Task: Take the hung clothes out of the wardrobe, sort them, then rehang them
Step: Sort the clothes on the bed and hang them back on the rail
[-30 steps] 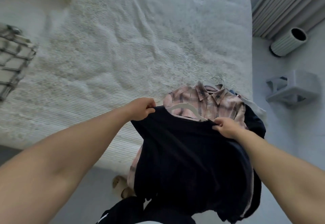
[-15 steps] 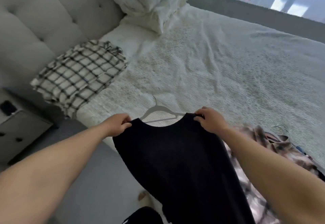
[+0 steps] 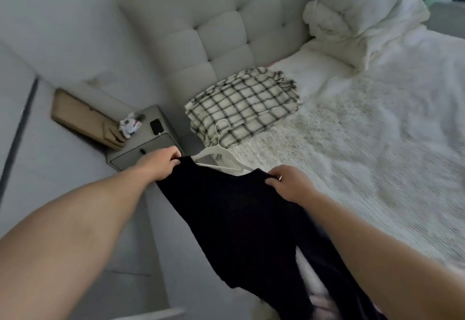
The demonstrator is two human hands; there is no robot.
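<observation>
Cloth of a dark, matte knit hangs between two bare hands: the black top (image 3: 241, 224) is held up over the near edge of the bed (image 3: 364, 158), its body drooping in soft folds. The left hand (image 3: 161, 162) pinches one shoulder corner with curled fingers; the right hand (image 3: 289, 185) grips the other shoulder the same way. A thin white hanger (image 3: 221, 153) with a slim wire hook sits in the neckline, its arms poking out above the fabric. Beyond it a folded checked shirt (image 3: 242, 106), cream with dark grid lines, lies on the ribbed white bedspread near the tufted, padded headboard (image 3: 226, 30). A boxy grey nightstand (image 3: 148, 143) stands just beside the bed.
</observation>
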